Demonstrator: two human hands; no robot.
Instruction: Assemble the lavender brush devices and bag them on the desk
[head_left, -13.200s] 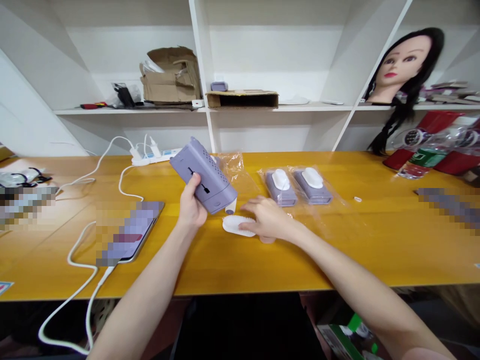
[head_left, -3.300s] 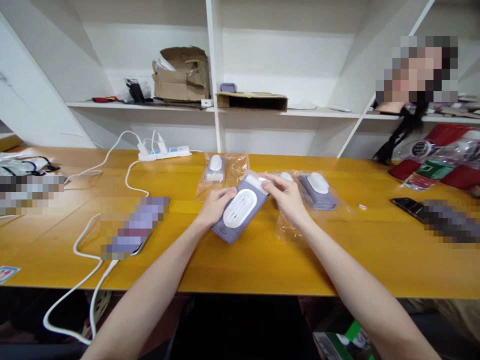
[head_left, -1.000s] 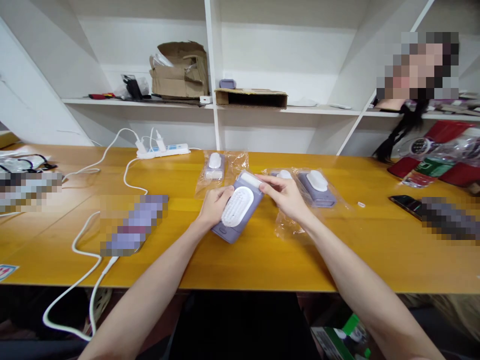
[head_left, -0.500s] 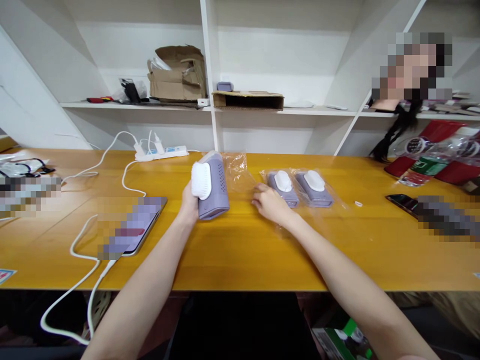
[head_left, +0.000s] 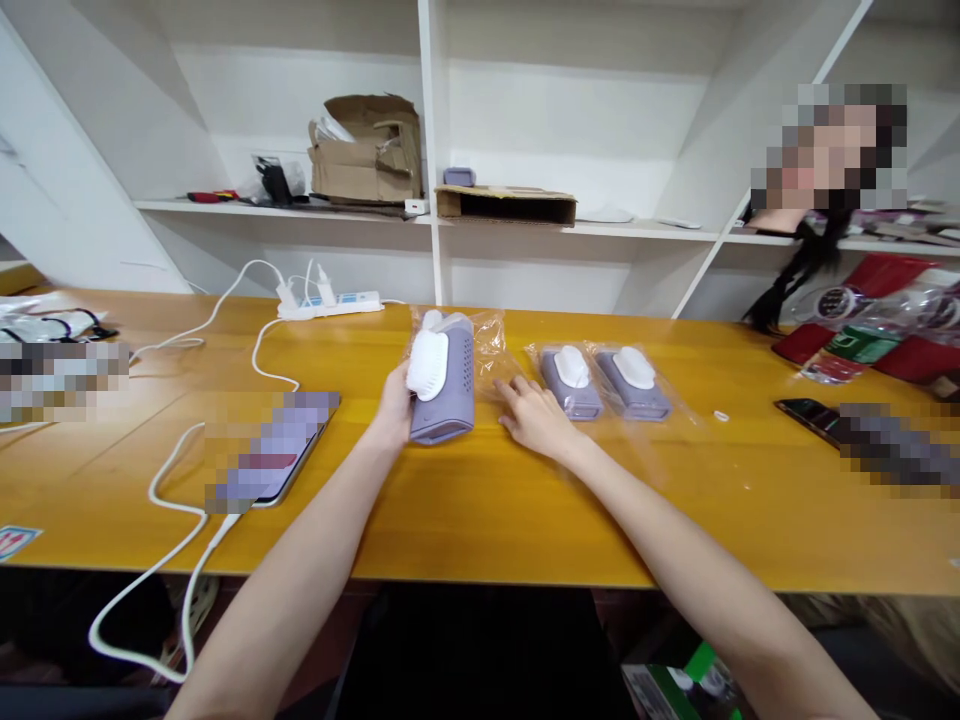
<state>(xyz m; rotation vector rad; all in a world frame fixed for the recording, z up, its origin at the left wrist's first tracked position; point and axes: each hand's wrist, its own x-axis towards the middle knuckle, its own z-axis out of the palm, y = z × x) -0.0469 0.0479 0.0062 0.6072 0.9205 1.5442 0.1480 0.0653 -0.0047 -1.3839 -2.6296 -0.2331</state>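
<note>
My left hand (head_left: 395, 408) grips a purple device (head_left: 448, 395) with a white brush pad (head_left: 427, 364) on its side, held upright above the yellow table (head_left: 480, 500). My right hand (head_left: 529, 415) lies on the table beside it, fingers stretched toward a clear plastic bag (head_left: 491, 345). Two more purple devices in clear bags (head_left: 571, 382) (head_left: 637, 382) lie just right of my right hand.
A white power strip (head_left: 330, 304) with cables sits at the table's back. A tablet (head_left: 274, 445) lies on the left, a phone (head_left: 806, 412) on the right. Shelves behind hold cardboard boxes (head_left: 367, 150) and a mannequin head (head_left: 825, 170). Red items and a bottle (head_left: 862, 340) lie far right.
My left hand has shifted the upright purple device a little right and toward the clear bag. My right hand has stayed on the table, fingers now reaching to the bag.
</note>
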